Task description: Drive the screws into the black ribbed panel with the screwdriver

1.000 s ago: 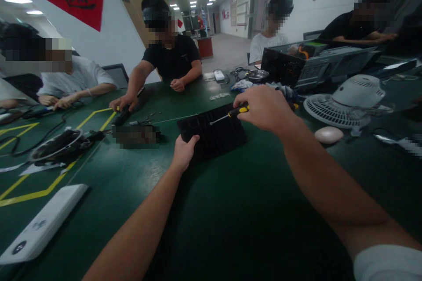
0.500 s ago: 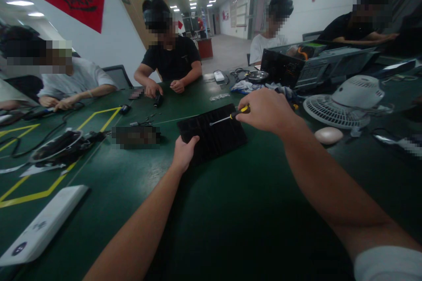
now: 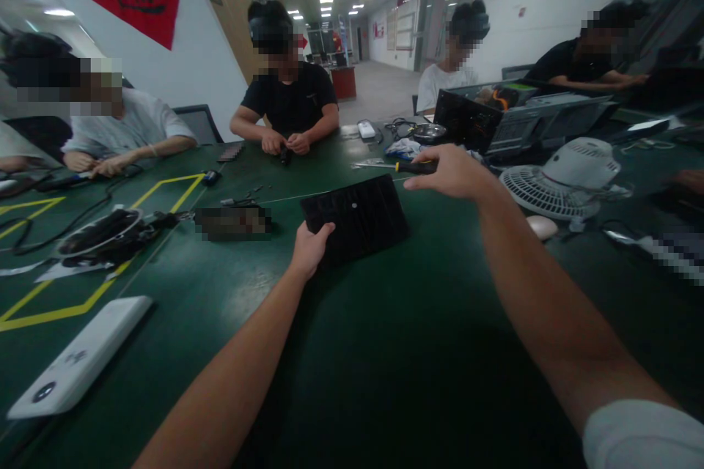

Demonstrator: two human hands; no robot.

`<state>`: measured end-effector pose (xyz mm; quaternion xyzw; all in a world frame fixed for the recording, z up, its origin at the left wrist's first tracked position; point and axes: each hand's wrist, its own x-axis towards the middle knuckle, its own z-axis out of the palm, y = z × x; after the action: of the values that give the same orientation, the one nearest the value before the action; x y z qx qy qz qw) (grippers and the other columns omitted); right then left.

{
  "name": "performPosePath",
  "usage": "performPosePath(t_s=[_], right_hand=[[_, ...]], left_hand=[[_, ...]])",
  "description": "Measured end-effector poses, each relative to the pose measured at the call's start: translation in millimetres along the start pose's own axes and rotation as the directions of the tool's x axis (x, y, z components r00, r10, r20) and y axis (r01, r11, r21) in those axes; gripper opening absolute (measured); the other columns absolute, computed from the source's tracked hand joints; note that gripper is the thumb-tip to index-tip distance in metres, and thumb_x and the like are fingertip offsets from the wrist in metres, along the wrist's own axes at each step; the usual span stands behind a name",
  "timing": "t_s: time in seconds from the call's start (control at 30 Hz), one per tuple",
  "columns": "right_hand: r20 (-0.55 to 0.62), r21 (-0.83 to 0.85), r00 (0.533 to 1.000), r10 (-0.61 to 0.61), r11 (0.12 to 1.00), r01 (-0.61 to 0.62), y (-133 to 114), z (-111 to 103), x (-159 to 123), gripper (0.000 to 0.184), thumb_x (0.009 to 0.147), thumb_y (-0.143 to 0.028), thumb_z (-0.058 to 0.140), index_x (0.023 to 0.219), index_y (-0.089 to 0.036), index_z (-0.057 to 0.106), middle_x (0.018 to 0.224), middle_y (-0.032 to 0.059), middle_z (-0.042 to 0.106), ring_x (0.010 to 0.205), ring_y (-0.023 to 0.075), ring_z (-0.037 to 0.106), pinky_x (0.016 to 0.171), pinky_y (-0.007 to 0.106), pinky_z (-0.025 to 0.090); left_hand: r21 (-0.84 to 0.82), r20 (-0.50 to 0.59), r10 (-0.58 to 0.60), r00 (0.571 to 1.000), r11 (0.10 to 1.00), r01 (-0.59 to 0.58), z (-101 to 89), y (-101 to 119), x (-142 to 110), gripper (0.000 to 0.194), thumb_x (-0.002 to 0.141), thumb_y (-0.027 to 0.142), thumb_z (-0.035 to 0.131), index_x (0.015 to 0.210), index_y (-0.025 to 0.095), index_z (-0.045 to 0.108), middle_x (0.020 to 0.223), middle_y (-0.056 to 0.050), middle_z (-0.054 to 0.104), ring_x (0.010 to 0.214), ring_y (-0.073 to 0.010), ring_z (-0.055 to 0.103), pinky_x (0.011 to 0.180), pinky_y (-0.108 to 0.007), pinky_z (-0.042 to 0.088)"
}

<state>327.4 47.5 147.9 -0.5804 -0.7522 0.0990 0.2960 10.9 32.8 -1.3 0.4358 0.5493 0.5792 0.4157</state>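
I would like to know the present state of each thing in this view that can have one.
Left hand: gripping the black panel's left edge.
Black panel: tilted, held.
Right hand: holding the screwdriver.
Screwdriver: raised, off the panel.
Fan: lying on the table; running or not, unclear.
Computer case: open, orange wire showing.

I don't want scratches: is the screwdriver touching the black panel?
Apart: the head view shows green table between the screwdriver and the black panel.
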Motion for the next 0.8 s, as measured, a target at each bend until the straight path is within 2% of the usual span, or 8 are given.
performPosePath(t_s=[0.07, 0.1, 0.17, 0.2, 0.33, 0.4, 0.63, 0.8], right_hand=[[-0.013, 0.181, 0.997, 0.079, 0.981, -0.075, 18.5, 11.5, 2.4, 0.031, 0.075, -0.039, 0.09, 0.096, -0.018, 0.081, 0.087, 0.0036, 0.075, 0.083, 0.0217, 0.067, 0.076, 0.035, 0.049], [0.024, 0.294, 0.987, 0.158, 0.943, -0.158, 27.5, 19.6, 2.2, 0.026, 0.077, -0.037, 0.089, 0.09, -0.018, 0.078, 0.079, 0.0018, 0.071, 0.075, 0.0189, 0.063, 0.07, 0.032, 0.047], [0.086, 0.535, 0.944, 0.318, 0.785, -0.313, 44.2, 38.3, -1.9, 0.026, 0.078, -0.037, 0.089, 0.086, -0.019, 0.072, 0.072, -0.001, 0.064, 0.064, 0.0141, 0.055, 0.059, 0.028, 0.042], [0.095, 0.566, 0.929, 0.357, 0.749, -0.346, 51.8, 48.0, -5.7, 0.027, 0.081, -0.041, 0.086, 0.085, -0.02, 0.069, 0.07, -0.0018, 0.061, 0.061, 0.0129, 0.052, 0.055, 0.027, 0.039], [0.105, 0.58, 0.88, 0.462, 0.69, -0.432, 77.9, 81.5, -27.0, 0.036, 0.091, -0.055, 0.074, 0.083, -0.023, 0.059, 0.066, -0.0032, 0.054, 0.055, 0.0122, 0.048, 0.051, 0.026, 0.039], [0.075, 0.563, 0.867, 0.493, 0.697, -0.444, 87.8, 93.4, -37.2, 0.035, 0.091, -0.055, 0.073, 0.083, -0.024, 0.058, 0.066, -0.0032, 0.054, 0.056, 0.014, 0.049, 0.053, 0.028, 0.04], [-0.015, 0.479, 0.919, 0.393, 0.81, -0.339, 97.6, 109.2, -53.2, 0.029, 0.092, -0.052, 0.071, 0.088, -0.024, 0.065, 0.074, -0.0021, 0.063, 0.073, 0.0185, 0.059, 0.067, 0.032, 0.044], [-0.014, 0.507, 0.928, 0.373, 0.802, -0.315, 100.2, 112.1, -55.0, 0.033, 0.099, -0.057, 0.058, 0.091, -0.024, 0.061, 0.076, -0.0009, 0.066, 0.069, 0.0176, 0.062, 0.066, 0.032, 0.048]], left_hand=[[-0.003, -0.008, -0.009, 1.0, 1.0, 0.009, 0.9, -0.1, 0.9, 0.042, 0.068, 0.033, 0.086, 0.105, 0.017, 0.074, 0.107, -0.01, 0.081, 0.101, -0.0296, 0.077, 0.103, -0.048, 0.059], [-0.003, -0.014, -0.012, 1.0, 1.0, 0.012, 1.2, -0.4, 1.6, 0.042, 0.067, 0.032, 0.087, 0.104, 0.018, 0.074, 0.106, -0.01, 0.081, 0.101, -0.03, 0.077, 0.103, -0.049, 0.059], [-0.005, -0.019, -0.01, 1.0, 1.0, 0.01, 1.5, -1.1, 3.0, 0.041, 0.066, 0.031, 0.087, 0.104, 0.018, 0.074, 0.105, -0.011, 0.081, 0.102, -0.0308, 0.078, 0.103, -0.05, 0.059], [-0.008, -0.017, -0.006, 1.0, 1.0, 0.006, 1.4, -1.5, 3.6, 0.041, 0.066, 0.03, 0.087, 0.104, 0.018, 0.074, 0.106, -0.011, 0.081, 0.103, -0.0312, 0.078, 0.104, -0.05, 0.059], [-0.014, -0.008, 0.0, 1.0, 1.0, 0.0, 0.3, -3.1, 6.0, 0.039, 0.068, 0.029, 0.087, 0.104, 0.02, 0.075, 0.108, -0.011, 0.081, 0.107, -0.032, 0.078, 0.104, -0.05, 0.06], [-0.01, -0.013, -0.006, 1.0, 1.0, 0.006, -0.5, -4.0, 7.2, 0.038, 0.069, 0.028, 0.087, 0.104, 0.02, 0.075, 0.109, -0.012, 0.081, 0.106, -0.0318, 0.078, 0.104, -0.05, 0.06], [-0.02, 0.002, -0.013, 1.0, 1.0, 0.013, -2.0, -5.9, 10.6, 0.039, 0.072, 0.027, 0.087, 0.108, 0.019, 0.074, 0.114, -0.013, 0.081, 0.107, -0.0318, 0.078, 0.106, -0.053, 0.06], [-0.012, -0.012, -0.015, 1.0, 1.0, 0.014, -2.5, -6.1, 12.0, 0.041, 0.072, 0.027, 0.087, 0.109, 0.018, 0.074, 0.113, -0.013, 0.08, 0.105, -0.0311, 0.079, 0.106, -0.053, 0.061]])
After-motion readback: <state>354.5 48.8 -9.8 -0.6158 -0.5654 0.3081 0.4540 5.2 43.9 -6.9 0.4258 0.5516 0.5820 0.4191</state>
